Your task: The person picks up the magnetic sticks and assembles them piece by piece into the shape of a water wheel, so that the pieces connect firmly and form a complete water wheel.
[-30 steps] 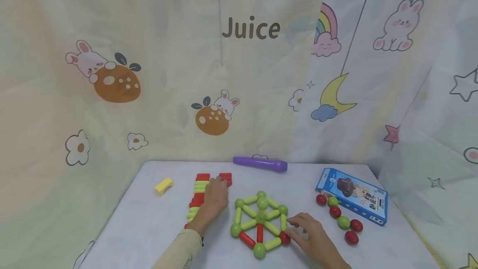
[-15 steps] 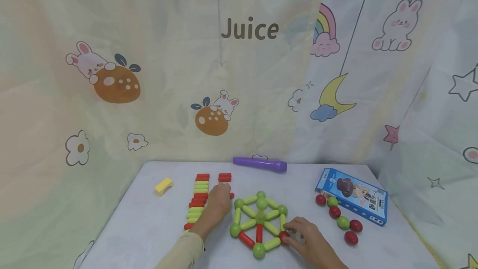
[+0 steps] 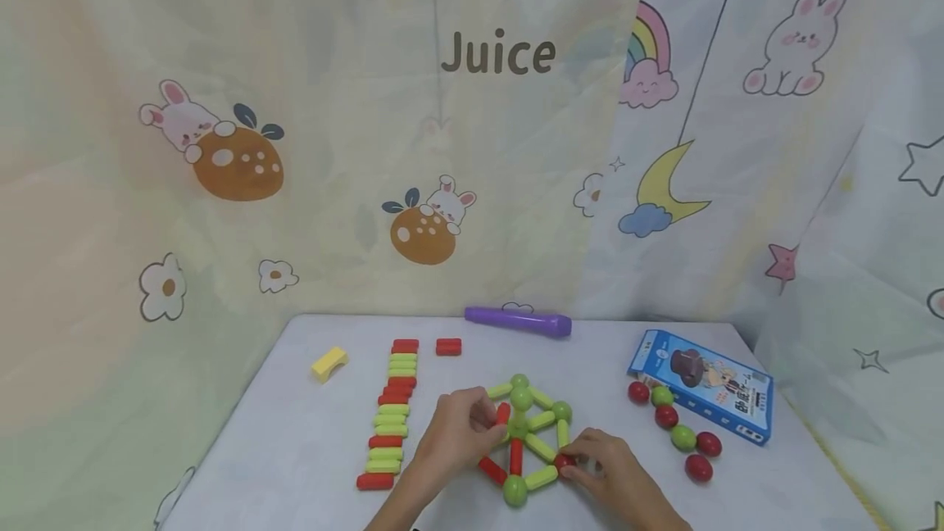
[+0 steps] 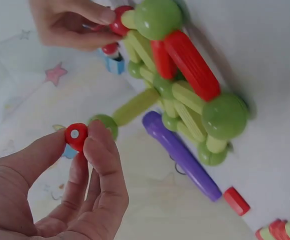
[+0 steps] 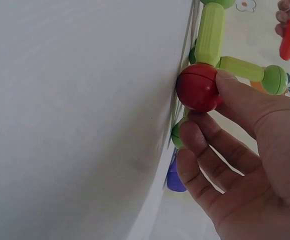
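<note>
Between my left hand's [image 3: 457, 431] thumb and fingers is a red magnetic rod [image 3: 503, 414], held up over the left side of a wheel-shaped frame of rods and balls. The left wrist view shows the rod's round end [image 4: 76, 134] with a pale magnet spot. My right hand [image 3: 612, 465] pinches the red ball [image 5: 197, 87] at the frame's right front corner. Light green rods [image 3: 542, 478] and green balls [image 3: 515, 490] make up most of the frame, along with red rods [image 3: 516, 457] near the front. From the hub an upright rod rises to a green ball [image 3: 520, 398].
Left of the frame runs a column of red and light green rods [image 3: 391, 420]. A red pair of rods [image 3: 448, 347] lies behind, near a purple microphone-shaped stick [image 3: 518, 321]. A yellow arch block [image 3: 329, 364] sits at left. At right are a blue box [image 3: 708, 383] and several loose balls [image 3: 683, 437].
My left hand has picked up a red rod from the back of the table and brought it forward and right to the frame. My right hand has closed its fingers on the red ball.
</note>
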`<state>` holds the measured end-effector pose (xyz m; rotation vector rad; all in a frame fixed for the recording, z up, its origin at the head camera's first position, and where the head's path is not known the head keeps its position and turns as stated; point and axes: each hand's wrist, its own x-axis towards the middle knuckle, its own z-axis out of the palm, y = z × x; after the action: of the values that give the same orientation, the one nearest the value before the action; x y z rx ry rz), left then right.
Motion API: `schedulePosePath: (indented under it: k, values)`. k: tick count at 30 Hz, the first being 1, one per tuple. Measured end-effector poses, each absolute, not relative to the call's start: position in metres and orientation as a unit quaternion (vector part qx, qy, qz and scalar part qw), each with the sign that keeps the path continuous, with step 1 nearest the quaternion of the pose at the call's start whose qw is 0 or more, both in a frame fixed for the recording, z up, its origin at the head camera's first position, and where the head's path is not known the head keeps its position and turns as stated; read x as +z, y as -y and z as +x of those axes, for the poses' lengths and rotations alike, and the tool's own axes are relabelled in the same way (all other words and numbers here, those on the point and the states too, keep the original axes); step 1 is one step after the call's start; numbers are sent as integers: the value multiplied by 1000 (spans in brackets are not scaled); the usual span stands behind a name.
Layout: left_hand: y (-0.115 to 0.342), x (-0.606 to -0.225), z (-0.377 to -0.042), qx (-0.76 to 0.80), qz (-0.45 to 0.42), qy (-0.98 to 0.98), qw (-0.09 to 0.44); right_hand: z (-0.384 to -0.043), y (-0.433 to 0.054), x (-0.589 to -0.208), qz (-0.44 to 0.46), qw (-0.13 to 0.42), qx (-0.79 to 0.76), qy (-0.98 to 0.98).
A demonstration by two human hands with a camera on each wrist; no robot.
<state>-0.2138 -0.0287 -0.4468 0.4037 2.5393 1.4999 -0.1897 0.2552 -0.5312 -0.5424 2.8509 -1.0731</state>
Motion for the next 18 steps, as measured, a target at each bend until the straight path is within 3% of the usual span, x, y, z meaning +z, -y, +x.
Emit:
schedulePosePath:
  k: [18]
  values:
    - [5, -452, -205, 502, 118, -854, 71, -188, -254, -532, -181, 14, -357, -916]
